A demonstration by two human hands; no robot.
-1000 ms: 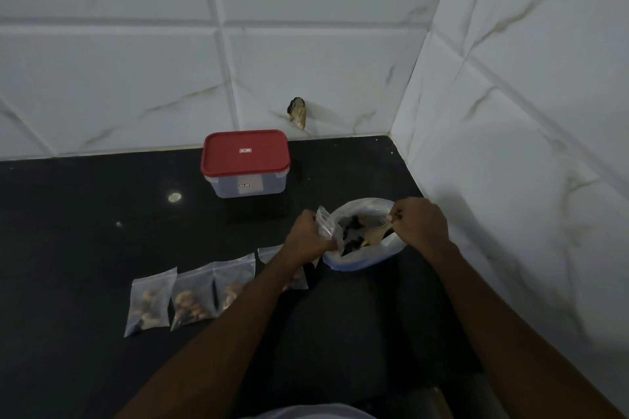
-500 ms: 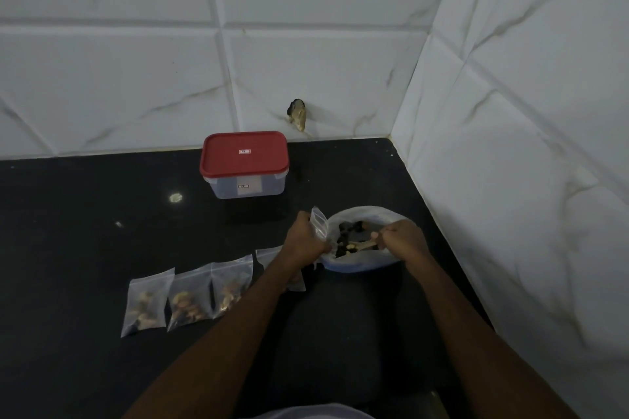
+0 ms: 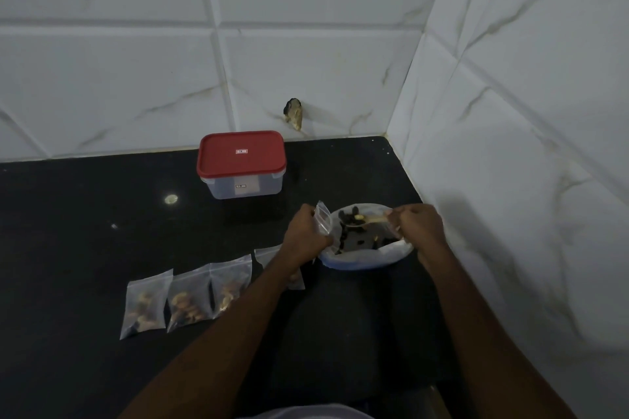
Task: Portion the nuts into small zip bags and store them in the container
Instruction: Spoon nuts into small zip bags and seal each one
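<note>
Above round white bowl (image 3: 367, 263): left hand (image 3: 304, 236) pinches clear zip bag (image 3: 323, 219), right hand (image 3: 420, 226) grips pale spoon (image 3: 372, 220).

The right hand (image 3: 420, 228) has swung the loaded spoon (image 3: 371, 219) toward the zip bag (image 3: 323, 222).

Polished black desk (image 3: 102, 265) is reflecting a light spot; marbled white wall tiles (image 3: 306, 61) are showing a smooth sheen; container (image 3: 221, 188), red lid (image 3: 241, 163) and zip bags (image 3: 146, 303) are appearing as smooth plastic.
</note>
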